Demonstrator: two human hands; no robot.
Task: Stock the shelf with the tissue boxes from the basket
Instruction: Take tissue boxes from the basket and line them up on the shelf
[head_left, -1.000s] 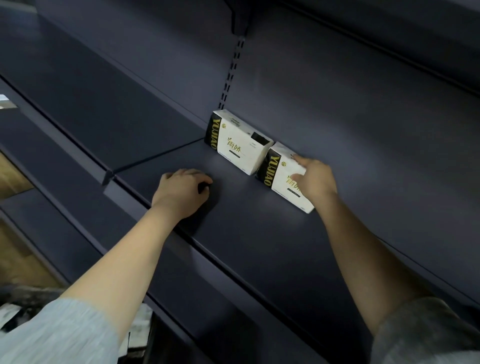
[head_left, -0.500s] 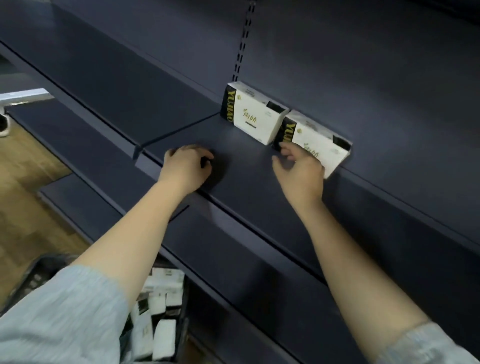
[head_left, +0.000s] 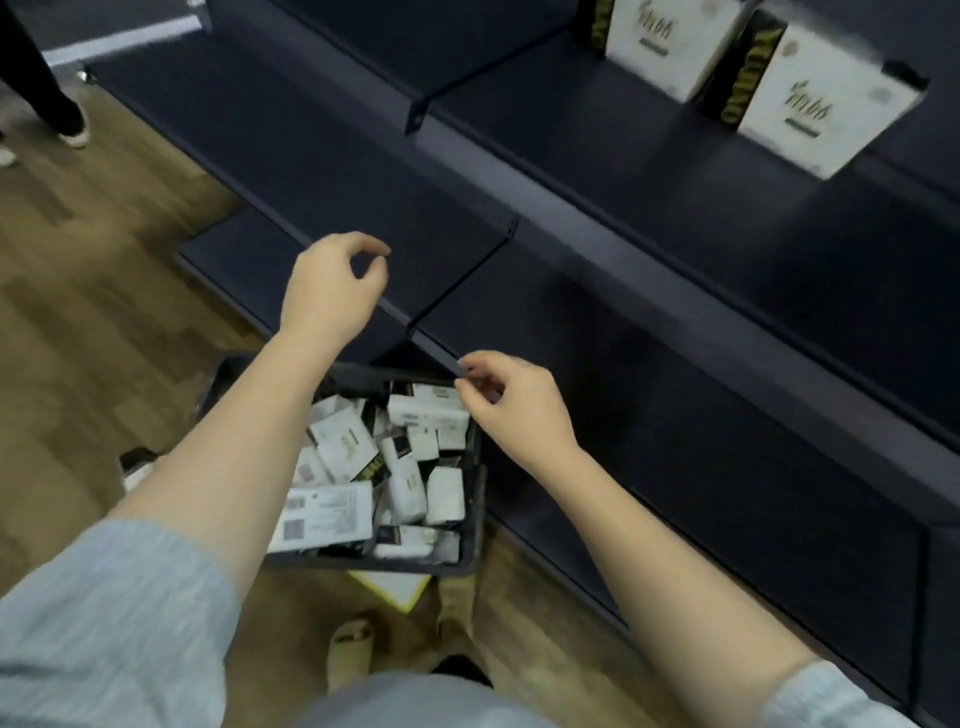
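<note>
Both hands empty over the basket (head_left: 470, 499) | left hand (head_left: 332, 291) and right hand (head_left: 511, 405) hang loosely curled, we judge ready to grab | tissue boxes (head_left: 343, 447) heaped inside it | two shelved boxes (head_left: 810, 104) well above the basket

This was a shop aisle: long dark metal retail shelving (head_left: 571, 218) in tiers, two matching boxed products (head_left: 810, 98) faced out on a shelf, a stock basket (head_left: 470, 519) on wood-look flooring (head_left: 104, 291).
</note>
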